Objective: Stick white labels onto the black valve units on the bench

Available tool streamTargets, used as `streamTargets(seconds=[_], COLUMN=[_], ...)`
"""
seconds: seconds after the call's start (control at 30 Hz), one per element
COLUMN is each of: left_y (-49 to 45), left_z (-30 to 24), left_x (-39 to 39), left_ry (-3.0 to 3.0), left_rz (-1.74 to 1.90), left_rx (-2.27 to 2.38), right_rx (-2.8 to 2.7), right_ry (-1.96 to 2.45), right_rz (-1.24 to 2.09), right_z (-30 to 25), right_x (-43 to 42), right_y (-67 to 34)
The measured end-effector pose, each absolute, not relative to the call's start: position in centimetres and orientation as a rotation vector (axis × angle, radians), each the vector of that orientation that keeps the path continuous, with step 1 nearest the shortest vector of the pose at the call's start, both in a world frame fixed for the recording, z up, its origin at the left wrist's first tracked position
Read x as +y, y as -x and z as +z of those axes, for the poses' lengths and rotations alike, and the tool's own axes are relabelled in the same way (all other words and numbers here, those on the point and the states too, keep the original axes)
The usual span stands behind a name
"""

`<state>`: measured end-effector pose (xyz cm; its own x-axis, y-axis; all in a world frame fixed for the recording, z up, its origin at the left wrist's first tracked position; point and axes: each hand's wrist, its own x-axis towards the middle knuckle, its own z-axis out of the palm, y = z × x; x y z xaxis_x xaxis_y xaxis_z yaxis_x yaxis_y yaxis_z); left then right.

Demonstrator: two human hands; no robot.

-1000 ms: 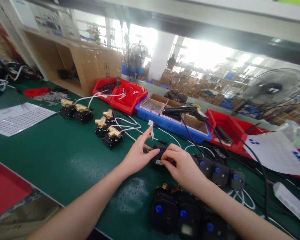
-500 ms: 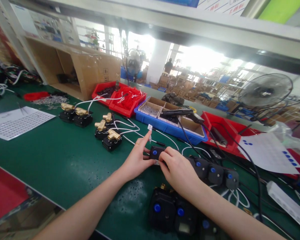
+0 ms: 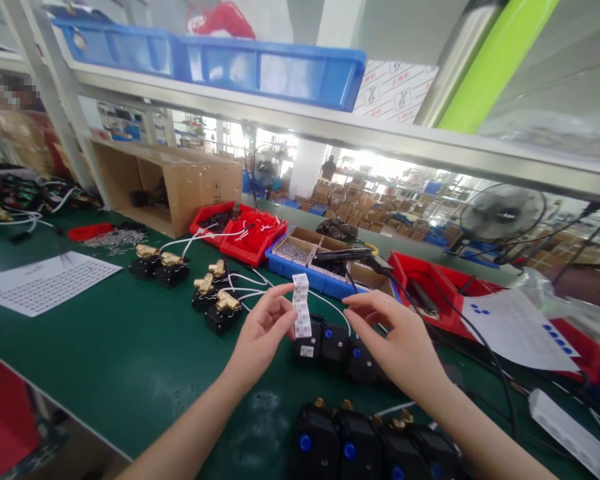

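Observation:
My left hand (image 3: 261, 333) is raised over the green table (image 3: 105, 347) and pinches a short white strip of small labels (image 3: 301, 305), held upright. My right hand (image 3: 397, 340) hovers just to the right of the strip, fingers spread and holding nothing. Below and between the hands stands a row of black valve units with blue buttons (image 3: 335, 343); the leftmost one carries a small white label on its front. A second row of black units with blue buttons (image 3: 365, 443) lies nearest me at the table's front.
Black units with brass fittings and white cables (image 3: 215, 297) sit to the left. Behind are red bins (image 3: 240, 230), a blue tray of boxes (image 3: 310, 263), a cardboard box (image 3: 175, 183), a white label sheet (image 3: 45, 283), a fan (image 3: 500, 213) and a white power strip (image 3: 570, 433).
Both hands have lifted off the black unit they were pressing. The left hand now holds the label strip up; the right hand has opened. The camera has tilted upward.

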<state>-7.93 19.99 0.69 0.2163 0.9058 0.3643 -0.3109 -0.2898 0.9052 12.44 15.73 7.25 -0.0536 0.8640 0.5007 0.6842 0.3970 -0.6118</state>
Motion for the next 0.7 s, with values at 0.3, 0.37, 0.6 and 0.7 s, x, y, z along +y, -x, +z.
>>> streamTargets(seconds=[0.3, 0.37, 0.6, 0.7], left_y=[6.5, 6.4, 6.7, 7.2], left_z=[1.9, 2.1, 2.7, 3.2], left_x=[16.7, 16.3, 15.8, 15.5], left_ry=[-1.374, -1.398, -1.507, -1.618], left_rz=[1.157, 1.147, 1.111, 1.175], left_rx=[0.615, 0.634, 0.714, 0.787], right_rx=[-1.676, -1.707, -1.709, -1.682], right_ry=[1.272, 1.275, 1.299, 1.274], right_rz=[0.818, 0.853, 0.969, 0.888], right_z=[10.3, 10.3, 9.6, 10.1], right_x=[15.0, 14.6, 14.1, 13.3], right_y=[-11.5, -11.8, -12.7, -12.0])
